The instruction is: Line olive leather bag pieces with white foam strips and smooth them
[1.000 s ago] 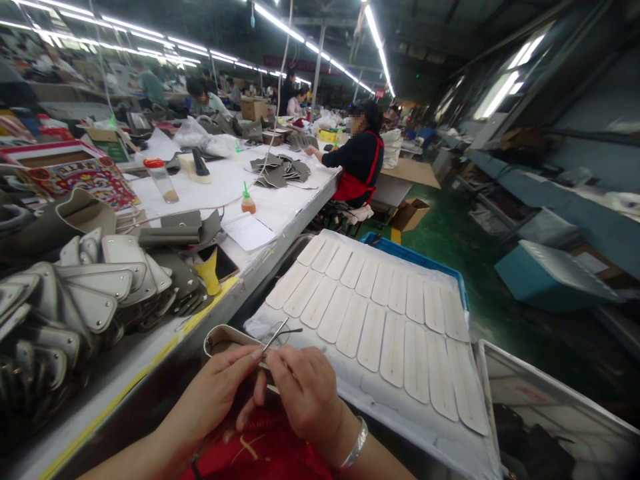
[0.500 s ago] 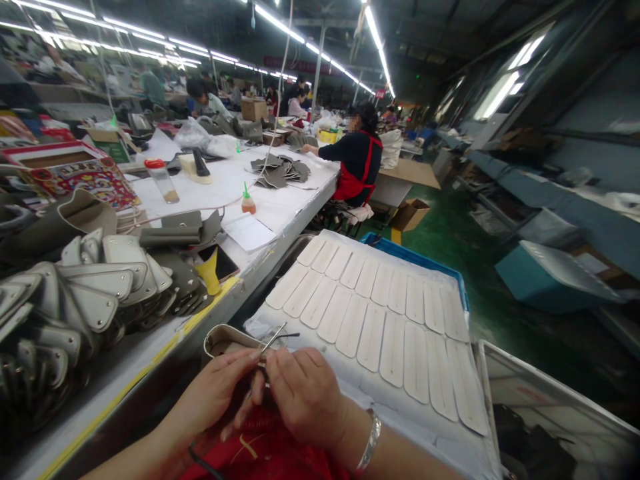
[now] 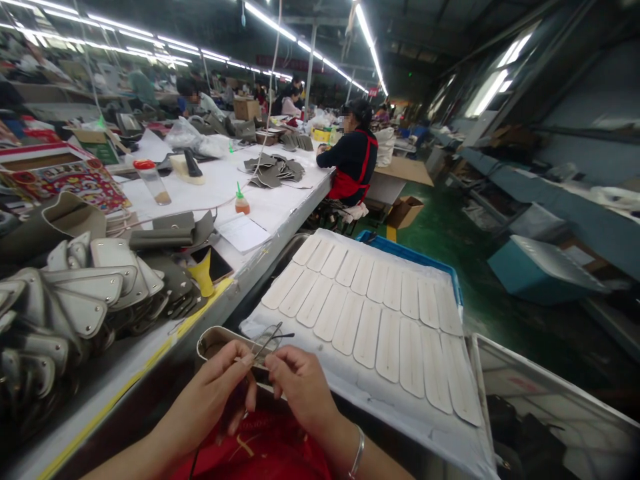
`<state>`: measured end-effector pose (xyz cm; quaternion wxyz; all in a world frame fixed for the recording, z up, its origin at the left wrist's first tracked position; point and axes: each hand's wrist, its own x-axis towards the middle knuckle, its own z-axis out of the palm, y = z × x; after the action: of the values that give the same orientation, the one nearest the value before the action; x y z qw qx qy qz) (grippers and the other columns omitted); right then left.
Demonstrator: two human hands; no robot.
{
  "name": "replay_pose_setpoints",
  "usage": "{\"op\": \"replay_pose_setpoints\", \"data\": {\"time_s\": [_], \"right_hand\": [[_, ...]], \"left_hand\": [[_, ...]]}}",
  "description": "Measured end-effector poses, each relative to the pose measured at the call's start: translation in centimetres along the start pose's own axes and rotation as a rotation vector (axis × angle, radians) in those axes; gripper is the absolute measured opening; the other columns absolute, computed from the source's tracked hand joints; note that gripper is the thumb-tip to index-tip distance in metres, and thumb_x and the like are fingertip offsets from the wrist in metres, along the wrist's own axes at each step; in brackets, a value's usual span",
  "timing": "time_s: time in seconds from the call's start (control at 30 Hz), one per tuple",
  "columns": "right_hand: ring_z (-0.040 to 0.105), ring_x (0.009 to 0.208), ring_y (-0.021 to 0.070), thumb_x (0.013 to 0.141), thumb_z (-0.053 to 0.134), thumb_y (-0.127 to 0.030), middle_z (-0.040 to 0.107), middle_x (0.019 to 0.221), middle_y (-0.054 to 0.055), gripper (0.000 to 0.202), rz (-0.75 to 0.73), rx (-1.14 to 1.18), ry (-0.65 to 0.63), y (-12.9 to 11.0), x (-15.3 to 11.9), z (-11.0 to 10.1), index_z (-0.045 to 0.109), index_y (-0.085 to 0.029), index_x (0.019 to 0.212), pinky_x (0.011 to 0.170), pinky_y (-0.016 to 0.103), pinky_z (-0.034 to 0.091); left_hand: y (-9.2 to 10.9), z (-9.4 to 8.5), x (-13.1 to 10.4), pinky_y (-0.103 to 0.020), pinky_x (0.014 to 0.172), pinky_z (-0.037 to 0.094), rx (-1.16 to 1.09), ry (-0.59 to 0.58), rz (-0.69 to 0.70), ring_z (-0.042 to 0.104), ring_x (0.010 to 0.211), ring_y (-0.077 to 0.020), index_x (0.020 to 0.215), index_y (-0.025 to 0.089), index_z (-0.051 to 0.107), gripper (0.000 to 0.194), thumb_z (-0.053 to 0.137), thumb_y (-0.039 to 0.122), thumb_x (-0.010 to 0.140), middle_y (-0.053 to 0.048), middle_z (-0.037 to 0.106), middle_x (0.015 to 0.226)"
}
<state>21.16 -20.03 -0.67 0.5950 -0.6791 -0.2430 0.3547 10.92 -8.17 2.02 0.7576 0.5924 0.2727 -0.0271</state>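
Observation:
Low in the middle, my left hand pinches a thin metal tool that points up and right. Close beside it, my right hand has its thumb and forefinger pressed together at the rim of a pale-edged piece; what is between them is too small to tell. That curved piece, pale along its edge and brown inside, lies behind my fingers, partly hidden by them. A dark thin end and a clear loop show just above my hands. Red cloth lies below them.
A cloth-covered board bears rows of pale strips at the right. Grey parts are piled on the white table at the left. A person in a red apron sits beyond; a white crate stands lower right.
My hands have moved slightly apart and my right hand has turned, with its fingers lower. The view has shifted a little. The seated person's arm has drawn in.

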Motion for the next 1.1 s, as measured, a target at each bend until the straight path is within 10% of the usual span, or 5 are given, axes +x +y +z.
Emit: {"op": "replay_pose_setpoints", "data": {"time_s": [0.57, 0.77, 1.1], "right_hand": [[0.043, 0.046, 0.0066, 0.086, 0.051, -0.043, 0.051, 0.056, -0.002, 0.034, -0.034, 0.124, 0.007, -0.6, -0.4, 0.9, 0.059, -0.013, 0.072, 0.045, 0.019, 0.032], [0.048, 0.054, 0.0078, 0.081, 0.059, -0.034, 0.056, 0.069, -0.001, 0.023, -0.077, 0.17, 0.003, -0.4, -0.6, 1.4, 0.062, -0.017, 0.098, 0.05, 0.019, 0.039], [0.055, 0.042, 0.0106, 0.085, 0.054, -0.033, 0.055, 0.059, -0.003, 0.018, -0.029, 0.493, -0.081, -0.7, -0.4, 2.9, 0.053, -0.018, 0.075, 0.042, 0.021, 0.041]], "left_hand": [[0.4, -1.1, 0.6, -0.017, 0.042, 0.044, -0.169, -0.075, -0.024, 0.055, 0.047, -0.0084, 0.08, 0.015, 0.055, 0.031, 0.063, 0.045, 0.077, 0.0, 0.06, 0.066], [0.1, -0.4, 0.6, -0.017, 0.038, 0.042, -0.261, 0.001, -0.027, 0.052, 0.041, -0.008, 0.08, 0.016, 0.052, 0.034, 0.067, 0.046, 0.073, 0.003, 0.057, 0.058], [-0.3, 0.1, 0.6, -0.017, 0.037, 0.042, -0.275, 0.051, 0.053, 0.051, 0.039, -0.0083, 0.085, 0.019, 0.045, 0.034, 0.064, 0.045, 0.075, 0.005, 0.056, 0.058]]}}
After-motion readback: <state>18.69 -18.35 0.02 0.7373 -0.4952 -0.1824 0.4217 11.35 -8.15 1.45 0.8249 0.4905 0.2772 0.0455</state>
